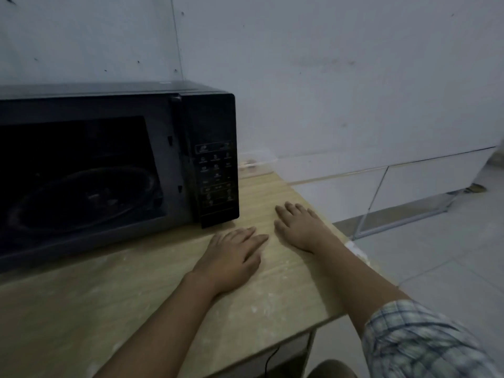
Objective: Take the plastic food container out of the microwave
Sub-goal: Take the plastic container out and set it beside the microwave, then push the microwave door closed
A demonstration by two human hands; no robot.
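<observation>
A black microwave (174, 148) stands on the wooden table (136, 301) at the left, its cavity showing dark with the glass turntable (81, 197) visible inside and nothing on it. A clear plastic food container (255, 162) sits on the table at the back, just right of the microwave's control panel (216, 178), against the wall. My left hand (231, 257) rests flat on the table in front of the panel, holding nothing. My right hand (300, 227) lies flat beside it, fingers spread, empty. Both hands are well in front of the container.
The table's right edge (351, 241) drops off close to my right hand, above a tiled floor. A low white cabinet (409, 184) runs along the wall at the right. A black cable (272, 358) hangs under the table front.
</observation>
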